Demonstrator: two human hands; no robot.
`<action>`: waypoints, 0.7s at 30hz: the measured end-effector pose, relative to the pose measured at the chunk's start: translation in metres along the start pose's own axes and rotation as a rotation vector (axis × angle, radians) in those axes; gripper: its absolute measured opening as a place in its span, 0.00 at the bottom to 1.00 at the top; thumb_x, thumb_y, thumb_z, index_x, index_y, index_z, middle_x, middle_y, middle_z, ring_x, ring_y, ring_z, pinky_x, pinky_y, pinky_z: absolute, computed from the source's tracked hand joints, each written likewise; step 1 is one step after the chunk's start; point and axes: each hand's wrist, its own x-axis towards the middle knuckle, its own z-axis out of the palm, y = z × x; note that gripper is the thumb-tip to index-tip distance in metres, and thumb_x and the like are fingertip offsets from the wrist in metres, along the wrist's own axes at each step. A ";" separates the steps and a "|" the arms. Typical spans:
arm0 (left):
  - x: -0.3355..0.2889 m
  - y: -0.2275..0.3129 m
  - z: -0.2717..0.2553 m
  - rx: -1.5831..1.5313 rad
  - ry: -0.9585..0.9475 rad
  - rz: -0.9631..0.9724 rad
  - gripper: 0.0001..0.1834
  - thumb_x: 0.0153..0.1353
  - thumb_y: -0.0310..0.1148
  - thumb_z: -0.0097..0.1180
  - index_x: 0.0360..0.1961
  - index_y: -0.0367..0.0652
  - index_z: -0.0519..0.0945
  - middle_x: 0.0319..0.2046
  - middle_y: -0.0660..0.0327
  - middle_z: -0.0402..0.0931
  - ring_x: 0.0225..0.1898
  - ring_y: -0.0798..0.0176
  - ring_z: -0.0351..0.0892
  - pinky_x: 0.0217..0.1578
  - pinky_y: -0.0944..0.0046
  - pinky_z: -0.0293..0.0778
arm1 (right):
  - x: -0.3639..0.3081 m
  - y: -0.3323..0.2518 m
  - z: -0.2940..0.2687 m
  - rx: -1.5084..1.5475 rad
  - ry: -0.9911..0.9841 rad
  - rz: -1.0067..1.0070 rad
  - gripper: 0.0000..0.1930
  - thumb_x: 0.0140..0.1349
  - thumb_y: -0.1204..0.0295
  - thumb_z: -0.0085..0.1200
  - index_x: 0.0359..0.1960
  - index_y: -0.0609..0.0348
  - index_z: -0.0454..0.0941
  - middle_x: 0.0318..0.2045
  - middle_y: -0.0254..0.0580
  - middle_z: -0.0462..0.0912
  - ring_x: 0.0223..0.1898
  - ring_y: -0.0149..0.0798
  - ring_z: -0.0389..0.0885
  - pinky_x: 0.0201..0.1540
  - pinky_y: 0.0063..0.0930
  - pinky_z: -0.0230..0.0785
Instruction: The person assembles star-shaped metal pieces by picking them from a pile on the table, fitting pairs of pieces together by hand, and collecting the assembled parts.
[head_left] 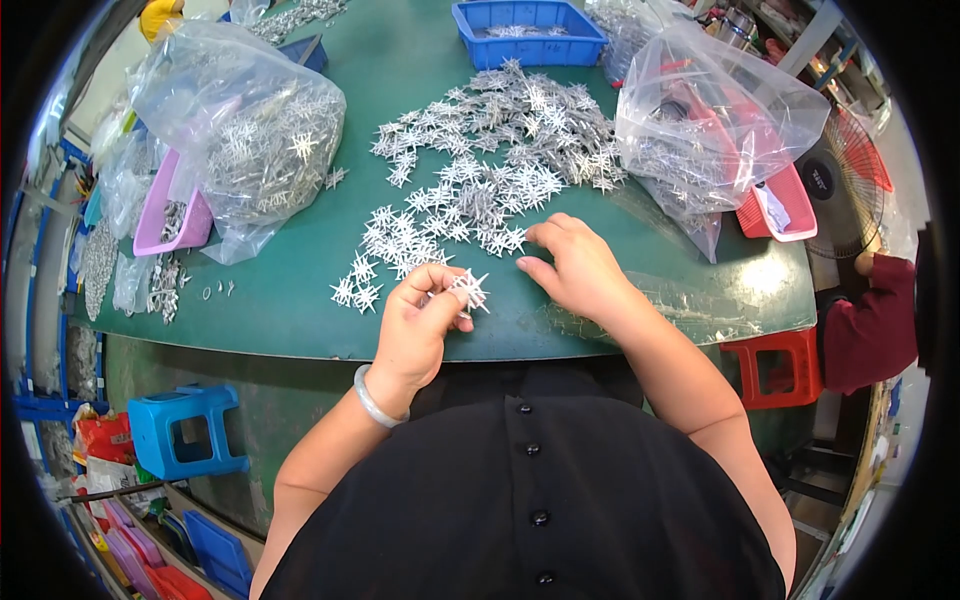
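My left hand (422, 318), a pale bangle at its wrist, is closed around one or more silver spiky star-shaped metal pieces (471, 290), held above the table's near edge. My right hand (572, 262) is just to the right, its thumb and index finger apart and nothing visible between them. Its index fingertip reaches the near right edge of a loose pile of the same star pieces (500, 190); whether it touches one I cannot tell. Beyond my hands the pile spreads across the green table (640, 225).
Clear plastic bags of star pieces stand left (275, 150) and right (680, 140). Beside them are a purple basket (165, 225) and a pink basket (795, 205). A blue tray (530, 50) sits at the back. A fan (850, 180) and another person's sleeve (875, 330) are at right.
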 end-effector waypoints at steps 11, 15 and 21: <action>0.005 0.008 -0.008 -0.409 -0.130 -0.212 0.10 0.53 0.23 0.44 0.39 0.42 0.70 0.42 0.53 0.72 0.38 0.57 0.76 0.31 0.64 0.75 | 0.011 0.005 0.002 -0.012 -0.086 0.080 0.13 0.44 0.73 0.58 0.34 0.60 0.72 0.33 0.45 0.71 0.39 0.49 0.71 0.41 0.36 0.65; 0.006 0.002 -0.010 -0.306 -0.117 -0.211 0.10 0.54 0.24 0.46 0.38 0.41 0.71 0.38 0.56 0.73 0.33 0.65 0.75 0.27 0.70 0.72 | 0.008 0.008 0.002 0.080 -0.070 0.066 0.14 0.44 0.75 0.57 0.35 0.60 0.72 0.36 0.46 0.70 0.42 0.48 0.69 0.43 0.36 0.63; 0.006 0.000 0.000 -0.139 -0.078 -0.228 0.05 0.53 0.23 0.51 0.33 0.40 0.73 0.28 0.63 0.71 0.24 0.74 0.68 0.20 0.76 0.62 | 0.013 0.015 0.001 -0.041 -0.064 -0.012 0.15 0.44 0.74 0.57 0.35 0.61 0.71 0.36 0.46 0.68 0.42 0.47 0.67 0.44 0.33 0.62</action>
